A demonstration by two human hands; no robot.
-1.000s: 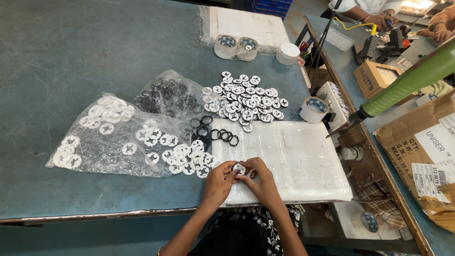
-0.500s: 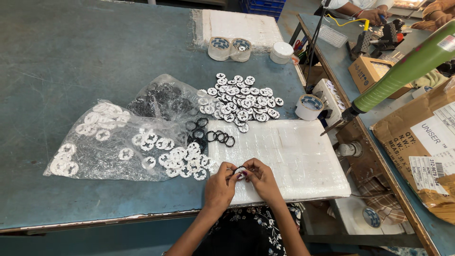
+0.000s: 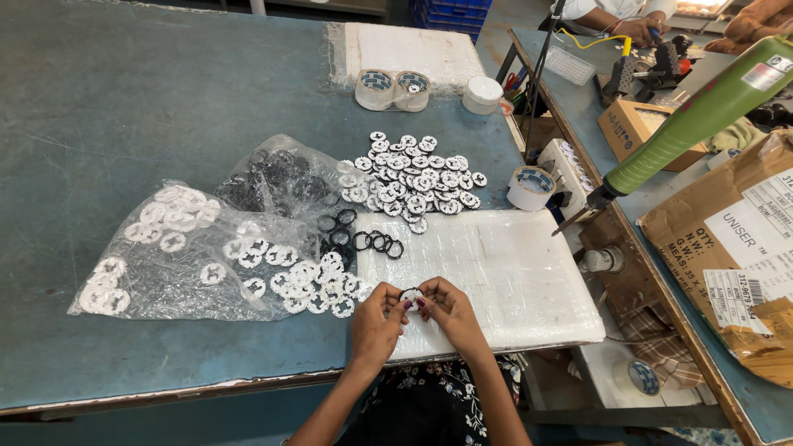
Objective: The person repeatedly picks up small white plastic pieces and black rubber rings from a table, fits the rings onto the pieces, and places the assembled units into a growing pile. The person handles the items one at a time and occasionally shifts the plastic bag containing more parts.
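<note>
I pinch a small white disc (image 3: 410,299) with its black ring between both hands (image 3: 376,324) (image 3: 450,312), at six o'clock on the white pad (image 3: 496,272). It seems light, stiff and slippery, so I grip its rim.

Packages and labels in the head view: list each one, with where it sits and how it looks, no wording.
Clear bag of white discs: left on the table, crumpled.
Clear bag of black rings: behind it, crumpled.
Brown carton: right edge, white printed labels.
Small open cardboard box: far bench.
Green tool: hanging at right, small white label.
</note>
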